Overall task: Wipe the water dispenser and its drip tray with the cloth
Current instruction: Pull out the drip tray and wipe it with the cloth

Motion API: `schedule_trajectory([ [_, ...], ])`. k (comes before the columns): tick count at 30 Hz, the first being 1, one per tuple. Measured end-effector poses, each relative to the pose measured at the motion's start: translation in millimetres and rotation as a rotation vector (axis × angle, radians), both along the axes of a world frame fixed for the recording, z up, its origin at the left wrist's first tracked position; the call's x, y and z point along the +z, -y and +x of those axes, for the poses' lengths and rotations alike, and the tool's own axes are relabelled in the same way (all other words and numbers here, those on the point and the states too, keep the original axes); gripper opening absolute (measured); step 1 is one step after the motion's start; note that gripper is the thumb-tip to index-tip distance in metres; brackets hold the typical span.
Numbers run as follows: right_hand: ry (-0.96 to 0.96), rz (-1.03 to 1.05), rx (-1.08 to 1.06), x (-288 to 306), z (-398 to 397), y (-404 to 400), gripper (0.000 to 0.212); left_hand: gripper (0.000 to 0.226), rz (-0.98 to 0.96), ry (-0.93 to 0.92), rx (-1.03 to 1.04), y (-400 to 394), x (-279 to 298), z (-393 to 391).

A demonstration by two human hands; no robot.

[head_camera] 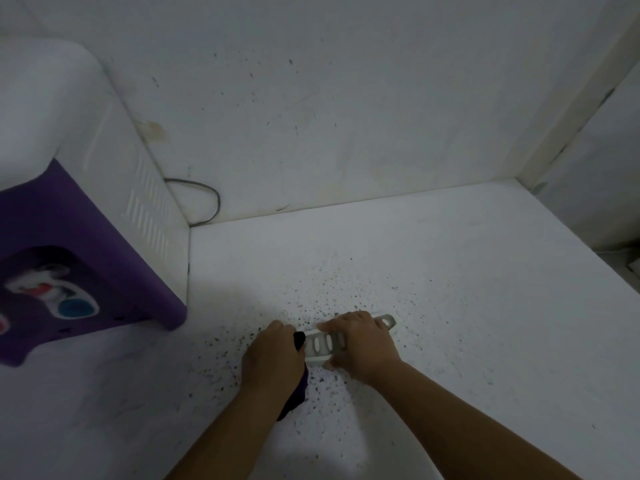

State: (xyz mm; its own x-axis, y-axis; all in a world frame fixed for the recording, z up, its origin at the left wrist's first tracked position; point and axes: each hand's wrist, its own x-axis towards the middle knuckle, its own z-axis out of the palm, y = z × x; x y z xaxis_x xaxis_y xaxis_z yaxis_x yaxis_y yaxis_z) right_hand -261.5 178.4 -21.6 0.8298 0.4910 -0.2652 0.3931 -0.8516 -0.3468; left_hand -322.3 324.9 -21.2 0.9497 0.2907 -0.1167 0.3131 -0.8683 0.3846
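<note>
At six o'clock on the speckled surface, the right hand steadies the drip tray while the left hand, clutching the cloth, wipes; the dispenser at nine o'clock likely awaits.

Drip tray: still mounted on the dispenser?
No. The drip tray lies on the speckled floor, held by the right hand, well clear of the purple-fronted water dispenser at the left.

No readable text, brand, number or sign shows anywhere; the water dispenser carries only blurred red and blue tap markings.
</note>
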Motion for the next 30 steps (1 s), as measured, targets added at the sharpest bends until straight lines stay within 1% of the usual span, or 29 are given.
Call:
schedule_trajectory([
  [3,0.021,0.017,-0.024,-2.8,-2.5,-1.2,0.065,0.023,0.021,0.045,0.031,0.6,1.7,2.2],
  [6,0.031,0.007,-0.025,-4.6,-2.1,-0.9,0.065,0.022,0.012,0.07,-0.02,2.8,-1.9,-9.3],
  [8,0.031,0.008,-0.023,-3.9,-2.7,-1.1,0.065,0.026,-0.053,0.051,-0.029,-1.6,0.2,-14.0],
  [11,0.017,-0.022,-0.012,-2.5,-2.3,-3.5,0.065,0.035,-0.239,-0.019,0.023,-11.3,10.7,-3.6],
  [12,0.027,-0.061,0.004,-0.9,-1.6,-4.0,0.065,0.037,-0.295,-0.027,0.059,-11.8,14.5,2.0],
  [14,0.088,-0.174,0.066,3.4,2.2,-4.6,0.067,0.036,-0.345,-0.032,0.11,-10.3,17.8,13.3],
  [16,0.12,-0.259,0.125,7.2,6.1,0.3,0.072,0.034,-0.338,-0.089,0.115,-4.2,15.9,16.3],
  [18,0.129,-0.272,0.134,6.4,8.3,12.3,0.076,0.034,-0.316,-0.095,0.102,0.9,9.1,11.6],
  [22,0.052,-0.175,0.052,-0.1,8.9,34.8,0.069,0.024,-0.258,-0.029,0.066,1.0,0.9,6.4],
  [27,-0.003,-0.116,0.022,-5.4,6.0,34.5,0.069,0.026,-0.085,-0.017,0.04,10.8,-0.6,2.7],
  [30,-0.026,-0.082,0.007,-7.9,6.4,35.1,0.07,0.027,-0.04,0.006,-0.011,10.0,-2.0,1.7],
])
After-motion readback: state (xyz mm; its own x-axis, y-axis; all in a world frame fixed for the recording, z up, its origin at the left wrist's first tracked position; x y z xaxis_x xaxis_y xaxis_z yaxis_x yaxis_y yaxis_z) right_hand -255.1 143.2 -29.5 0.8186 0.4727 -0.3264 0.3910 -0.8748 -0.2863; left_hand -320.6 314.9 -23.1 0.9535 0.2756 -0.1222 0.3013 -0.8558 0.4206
